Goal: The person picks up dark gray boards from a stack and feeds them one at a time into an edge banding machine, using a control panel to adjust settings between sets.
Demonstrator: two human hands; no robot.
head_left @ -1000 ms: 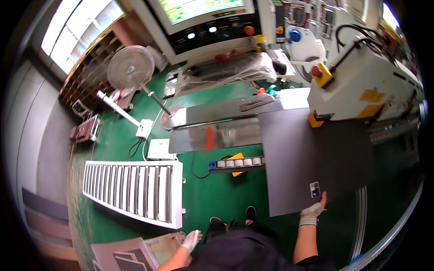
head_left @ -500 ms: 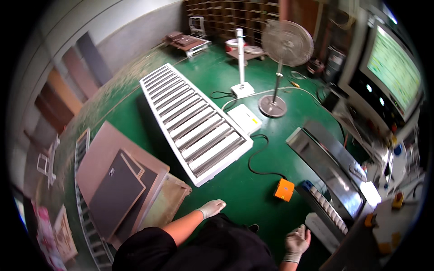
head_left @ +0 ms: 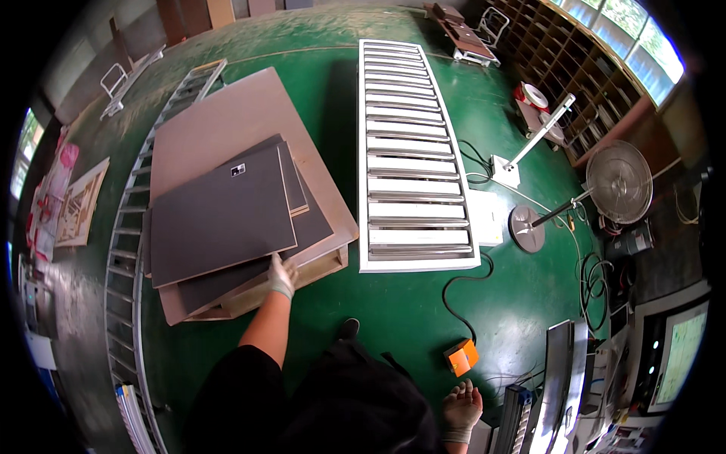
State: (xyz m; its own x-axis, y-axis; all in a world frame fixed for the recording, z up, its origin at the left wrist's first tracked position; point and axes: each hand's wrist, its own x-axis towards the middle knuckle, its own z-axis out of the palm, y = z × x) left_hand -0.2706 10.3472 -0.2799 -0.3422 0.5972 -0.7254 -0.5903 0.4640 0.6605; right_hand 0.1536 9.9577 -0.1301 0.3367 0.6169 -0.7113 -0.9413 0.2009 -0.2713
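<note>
My left hand (head_left: 282, 277), in a pale glove, reaches forward to the near edge of a dark grey panel (head_left: 219, 216). Its fingers are stretched out and the fingertips are at that edge; whether they touch cannot be made out. The panel has a small square label and lies askew on other dark panels (head_left: 215, 287). Beneath them is a large pinkish-brown board (head_left: 227, 113) on a wooden base (head_left: 321, 268). Low at the right, my right hand (head_left: 462, 410) hangs with palm up and fingers apart, holding nothing. Its glove leaves the fingertips bare.
A white roller conveyor (head_left: 363, 159) stands beyond the stack, to its right. A ladder-like metal rack (head_left: 125, 253) runs along the left. An orange box (head_left: 461, 357) with a black cable sits on the green floor. A standing fan (head_left: 618, 181) and a screen (head_left: 681, 356) are at right.
My view has swung left, so the stack is more central and the conveyor points straight ahead. My left hand has moved from above the floor to the grey panel's edge. The right hand stays empty.
</note>
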